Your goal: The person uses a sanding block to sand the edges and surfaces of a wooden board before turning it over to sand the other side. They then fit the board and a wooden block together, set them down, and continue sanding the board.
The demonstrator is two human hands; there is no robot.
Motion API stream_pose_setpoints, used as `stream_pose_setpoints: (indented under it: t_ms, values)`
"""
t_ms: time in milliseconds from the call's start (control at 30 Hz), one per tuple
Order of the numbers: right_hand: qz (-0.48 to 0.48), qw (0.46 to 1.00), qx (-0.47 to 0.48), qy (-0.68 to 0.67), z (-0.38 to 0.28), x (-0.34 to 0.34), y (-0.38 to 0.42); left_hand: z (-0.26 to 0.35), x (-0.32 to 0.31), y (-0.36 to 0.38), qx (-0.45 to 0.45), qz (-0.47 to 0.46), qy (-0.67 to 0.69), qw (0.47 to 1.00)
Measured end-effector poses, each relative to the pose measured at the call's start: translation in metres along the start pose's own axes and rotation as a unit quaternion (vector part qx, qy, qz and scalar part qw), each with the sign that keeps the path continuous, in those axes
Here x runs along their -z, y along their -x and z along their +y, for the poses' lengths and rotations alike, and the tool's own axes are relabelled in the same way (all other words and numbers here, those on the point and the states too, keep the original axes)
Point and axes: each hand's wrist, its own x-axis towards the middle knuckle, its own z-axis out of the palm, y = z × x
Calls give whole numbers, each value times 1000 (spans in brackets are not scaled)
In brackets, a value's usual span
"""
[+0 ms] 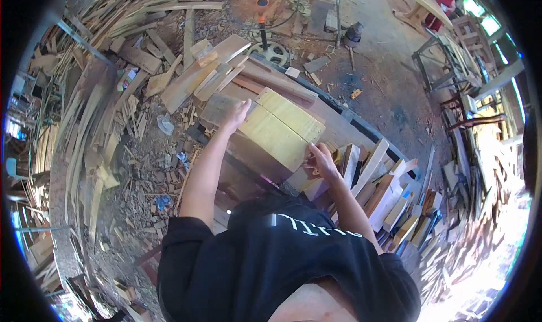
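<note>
A pale yellow wooden block [276, 124] with a straight seam along its top sits in front of me on the workbench. Against its left end lies my left hand [238, 114], flat, with the fingers stretched out. My right hand [320, 161] is at the near right corner of the block, fingers bent and pinched on its edge. The undersides of the right fingers are hidden. A greyish wood piece [215, 108] lies just beyond my left hand.
Stacked boards [209, 68] lie beyond the block on the left. Upright offcuts [384, 192] crowd the right side. Scrap wood [152, 169] covers the floor at left. An orange stand [262, 28] rises behind, near a spoked wheel [274, 52]. A person in red [443, 3] is far right.
</note>
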Motion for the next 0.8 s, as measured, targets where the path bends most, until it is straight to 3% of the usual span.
stream_pose_setpoints:
  t_ms: [67, 100, 167, 300, 333, 467, 567, 667, 800]
  values:
    - [18, 1000, 19, 16, -18, -8, 10, 4, -17, -25, 203, -170, 201, 943]
    - [18, 999, 30, 24, -18, -6, 6, 13, -22, -29, 193, -175, 200, 945]
    - [49, 996, 75, 24, -22, -1, -11, 34, -27, -37, 261, -170, 203, 928]
    - [48, 991, 121, 10, -73, 16, -19, 104, 0, -42, 284, -252, 237, 894]
    - [52, 995, 87, 2, -90, 20, -25, 113, 4, -47, 283, -251, 239, 894]
    - [66, 996, 55, 0, -138, 33, -35, 142, 19, -71, 197, -236, 167, 937]
    - [40, 998, 37, 6, -153, 30, -33, 147, 26, -78, 179, -248, 178, 935]
    - [27, 999, 16, -7, -158, 17, -36, 144, 37, -78, 167, -247, 82, 951]
    - [-27, 999, 9, -22, -140, 5, -47, 131, 53, -68, 202, -287, 157, 923]
